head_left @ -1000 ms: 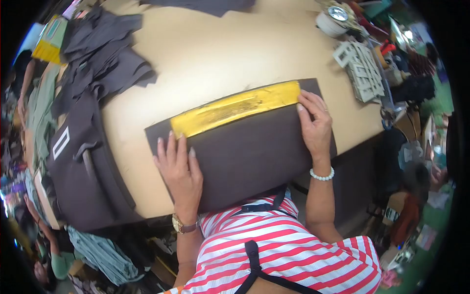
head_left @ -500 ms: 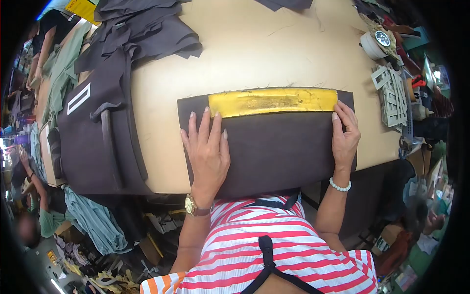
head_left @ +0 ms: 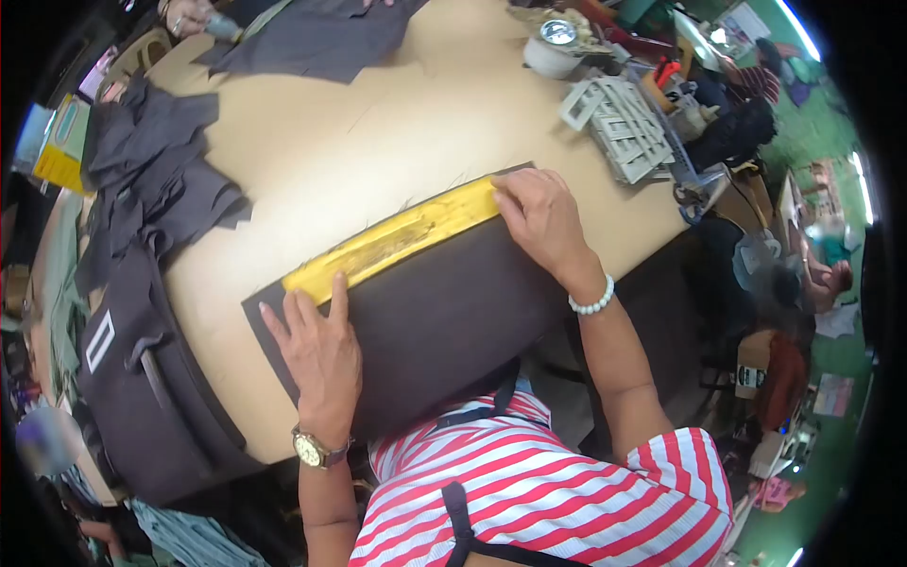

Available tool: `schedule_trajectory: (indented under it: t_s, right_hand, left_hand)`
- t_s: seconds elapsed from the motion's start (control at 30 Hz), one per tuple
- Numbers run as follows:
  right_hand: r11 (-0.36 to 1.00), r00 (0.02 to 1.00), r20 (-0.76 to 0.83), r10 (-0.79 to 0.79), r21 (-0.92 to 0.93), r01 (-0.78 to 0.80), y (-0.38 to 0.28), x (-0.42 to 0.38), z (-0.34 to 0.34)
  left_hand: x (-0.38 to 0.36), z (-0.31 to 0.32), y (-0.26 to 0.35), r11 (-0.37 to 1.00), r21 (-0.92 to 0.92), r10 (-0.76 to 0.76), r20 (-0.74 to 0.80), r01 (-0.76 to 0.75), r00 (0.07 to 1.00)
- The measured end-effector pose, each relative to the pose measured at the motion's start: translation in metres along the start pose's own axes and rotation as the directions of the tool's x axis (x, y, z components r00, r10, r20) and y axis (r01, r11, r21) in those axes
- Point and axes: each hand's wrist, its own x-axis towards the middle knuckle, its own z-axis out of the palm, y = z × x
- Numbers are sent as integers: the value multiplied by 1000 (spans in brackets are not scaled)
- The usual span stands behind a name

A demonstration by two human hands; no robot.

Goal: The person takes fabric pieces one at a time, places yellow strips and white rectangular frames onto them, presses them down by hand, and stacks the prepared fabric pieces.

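Note:
A yellow strip with a dark worn patch along its middle lies on a dark fabric panel, close to the panel's far edge. My left hand rests on the panel with its fingers spread, the fingertips at the strip's left end. At the other end of the strip, my right hand has its fingers curled in, thumb and forefinger closed on the strip's end. Loose threads stick out past the panel's far edge.
Dark fabric pieces lie crumpled at left. A hammer and a white rectangular frame rest on more dark fabric. Pale slotted pieces and a round dial are at the table's right. Another person's hand shows top left.
The view has turned, so the panel and strip now slant up to the right. My right hand's fingers have curled at the strip's end. My left hand stays at its left end.

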Motion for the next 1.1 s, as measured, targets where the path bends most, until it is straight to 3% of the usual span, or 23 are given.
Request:
schedule_trajectory:
  t_s: [0.03,0.13,0.23,0.33,0.43,0.63,0.73,0.83,0.93,1.1]
  right_hand:
    - [994,999,0,40,102,-40,10,6,-1]
    - [968,936,-350,-28,-243,-62,38,29,-8]
    - [939,869,-493,-50,-319,-127,80,47,-17]
    - [898,831,-549,87,-318,-304,127,51,-38]
    - [858,806,-556,204,-296,-421,175,41,-56]
    - [920,853,-449,265,-149,-364,205,68,-74]
    - [868,852,-373,367,-194,-458,197,102,-72]
    - [799,885,-294,362,-391,-457,193,121,-67]
    - [812,884,-118,453,-354,-463,204,133,-74]
    - [844,902,-144,407,-318,-432,237,145,-85]
  left_hand:
    - [1,-2,-1,1000,-14,1,20,-1,1000]
    - [-1,-1,1,1000,-2,-6,17,6,1000]
    - [-2,-2,2,1000,-14,-21,18,22,1000]
    - [-2,-1,4,999,-14,-33,13,34,999]
    - [-2,1,4,999,-11,-38,13,38,999]
    - [-2,0,5,999,-14,-37,6,37,999]
    - [-1,-2,5,999,-13,-47,18,47,999]
    - [-1,-2,6,999,-16,-49,14,50,999]
    - [-2,-2,6,999,-7,-42,-8,42,999]
    - [0,-4,7,999,-13,-43,14,43,999]
